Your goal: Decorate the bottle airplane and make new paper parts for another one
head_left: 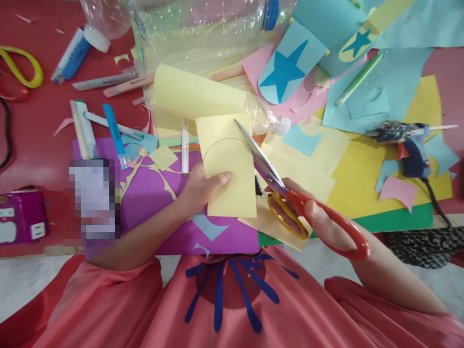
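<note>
My left hand (203,189) grips a pale yellow piece of paper (232,164) by its left edge, thumb on top. A curved pencil line runs across the upper part of the paper. In my right hand (319,217) is a pair of scissors (270,180) with one red and one yellow handle loop. Their blades point up and left, lying over the paper's upper right edge. Whether the blades bite into the paper I cannot tell. Behind the paper lies a bottle wrapped in yellow paper (199,92), its clear neck pointing right.
A glue gun (409,145) lies at right, its cord trailing down. Several markers (116,130) and a phone (94,200) are at left. Blue paper with a star (284,70) and large clear bottles (203,29) lie at the back. Paper scraps cover the purple sheet (145,212).
</note>
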Tool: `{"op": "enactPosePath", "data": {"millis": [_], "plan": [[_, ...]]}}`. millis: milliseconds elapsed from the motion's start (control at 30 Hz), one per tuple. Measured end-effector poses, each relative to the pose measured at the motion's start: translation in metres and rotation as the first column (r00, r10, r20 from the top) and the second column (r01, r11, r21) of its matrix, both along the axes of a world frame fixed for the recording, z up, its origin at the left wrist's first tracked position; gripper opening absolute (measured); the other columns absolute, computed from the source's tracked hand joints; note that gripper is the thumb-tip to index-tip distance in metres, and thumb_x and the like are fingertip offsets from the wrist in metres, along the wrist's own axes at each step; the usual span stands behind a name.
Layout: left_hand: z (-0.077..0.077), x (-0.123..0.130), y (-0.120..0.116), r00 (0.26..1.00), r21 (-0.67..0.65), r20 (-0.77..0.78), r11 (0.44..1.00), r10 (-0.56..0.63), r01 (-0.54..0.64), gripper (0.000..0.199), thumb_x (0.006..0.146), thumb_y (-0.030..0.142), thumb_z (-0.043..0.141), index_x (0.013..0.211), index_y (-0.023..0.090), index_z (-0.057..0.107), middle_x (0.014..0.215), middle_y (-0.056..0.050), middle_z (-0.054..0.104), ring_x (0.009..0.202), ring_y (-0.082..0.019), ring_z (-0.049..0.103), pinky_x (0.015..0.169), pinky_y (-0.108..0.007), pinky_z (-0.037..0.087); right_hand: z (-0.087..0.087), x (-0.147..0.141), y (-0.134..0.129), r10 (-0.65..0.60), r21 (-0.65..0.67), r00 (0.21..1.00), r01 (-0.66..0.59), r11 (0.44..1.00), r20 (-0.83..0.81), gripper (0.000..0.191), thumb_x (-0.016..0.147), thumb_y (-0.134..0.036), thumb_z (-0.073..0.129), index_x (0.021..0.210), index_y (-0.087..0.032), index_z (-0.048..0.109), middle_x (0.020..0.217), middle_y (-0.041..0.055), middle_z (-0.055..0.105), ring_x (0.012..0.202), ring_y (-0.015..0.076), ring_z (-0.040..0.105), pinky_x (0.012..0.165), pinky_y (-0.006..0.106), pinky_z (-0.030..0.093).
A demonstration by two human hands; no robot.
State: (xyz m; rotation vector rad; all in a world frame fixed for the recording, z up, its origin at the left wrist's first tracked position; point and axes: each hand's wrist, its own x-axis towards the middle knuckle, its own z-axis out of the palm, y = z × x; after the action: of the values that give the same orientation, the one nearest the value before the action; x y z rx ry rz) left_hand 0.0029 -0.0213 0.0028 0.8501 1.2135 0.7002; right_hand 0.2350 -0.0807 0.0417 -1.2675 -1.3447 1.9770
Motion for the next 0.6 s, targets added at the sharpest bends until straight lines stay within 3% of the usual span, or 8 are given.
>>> {"op": "enactPosePath", "data": {"millis": [200,467,600], "plan": [[0.003,-0.001,0.005,1.000,-0.026,0.007,1.000,-0.014,0.014,0.036,0.063,0.035,0.073,0.094,0.020,0.063,0.082,-0.003,0.075,0.079,-0.024,0.074,0.066,-0.031,0.060,-0.001,0.001,0.001,-0.018,0.003,1.000,0.018,1.000,0.001,0.059,0.086,-0.078,0.037,0.101,-0.022,0.049,0.063,-0.0064,0.040,0.044,0.0068,0.029,0.042,0.025,0.028],[0.013,-0.002,0.014,0.998,-0.064,0.035,0.997,-0.049,0.051,0.028,0.057,0.029,0.071,0.082,0.018,0.063,0.070,-0.001,0.070,0.066,-0.020,0.069,0.061,-0.030,0.057,0.000,0.007,0.003,-0.009,-0.010,1.000,0.009,1.000,-0.001,0.067,0.082,-0.080,0.041,0.112,-0.021,0.050,0.057,-0.0078,0.039,0.043,0.0076,0.029,0.041,0.026,0.025],[0.014,-0.005,0.019,0.999,-0.092,0.031,0.995,-0.043,0.045,0.033,0.057,0.034,0.076,0.083,0.019,0.065,0.070,-0.001,0.070,0.070,-0.024,0.071,0.061,-0.032,0.058,0.000,0.006,0.001,-0.044,-0.044,0.999,0.044,0.998,-0.008,0.064,0.083,-0.078,0.044,0.110,-0.021,0.051,0.054,-0.0089,0.038,0.041,0.0073,0.028,0.040,0.026,0.023]]}}
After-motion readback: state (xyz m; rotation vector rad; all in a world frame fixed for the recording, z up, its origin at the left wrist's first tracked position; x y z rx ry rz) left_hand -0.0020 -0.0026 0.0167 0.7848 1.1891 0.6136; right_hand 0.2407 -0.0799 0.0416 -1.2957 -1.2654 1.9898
